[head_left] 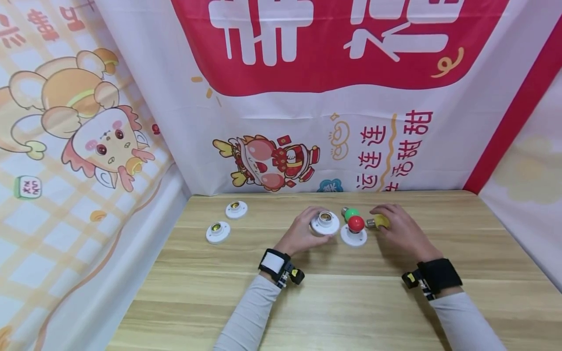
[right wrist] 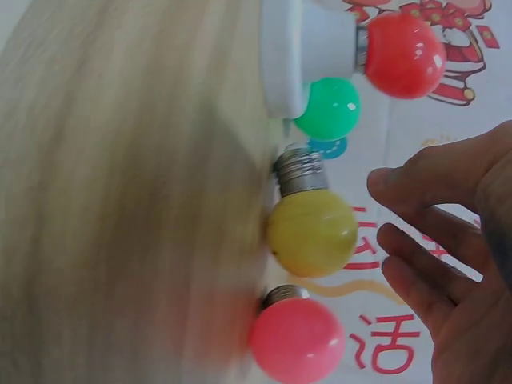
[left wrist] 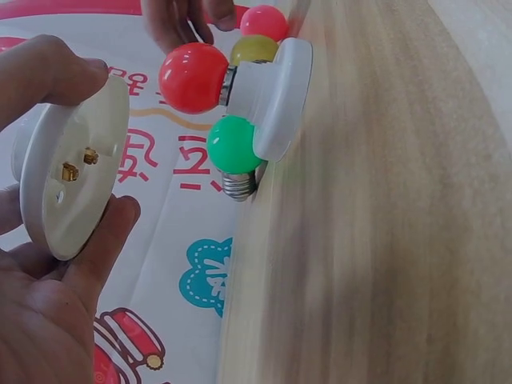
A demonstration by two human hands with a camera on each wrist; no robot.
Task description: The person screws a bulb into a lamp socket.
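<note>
My left hand (head_left: 300, 236) grips a white lamp socket (head_left: 325, 224) by its round base, held above the table. The left wrist view shows its underside, with brass contacts. A red bulb (head_left: 356, 224) stands in another white socket (head_left: 353, 239), and a green bulb (head_left: 351, 213) lies just behind that one. My right hand (head_left: 401, 231) hovers over a yellow bulb (right wrist: 312, 232), fingers loosely bent and a gap between fingertips and glass. Beside the yellow bulb lies a pink bulb (right wrist: 298, 340), which the right hand hides in the head view.
Two white sockets without bulbs, a rear one (head_left: 236, 209) and a nearer one (head_left: 218, 232), sit toward the left of the wooden table (head_left: 333, 302). A printed cloth (head_left: 272, 112) hangs along the table's back edge, and another patterned cloth (head_left: 57, 209) hangs at the left.
</note>
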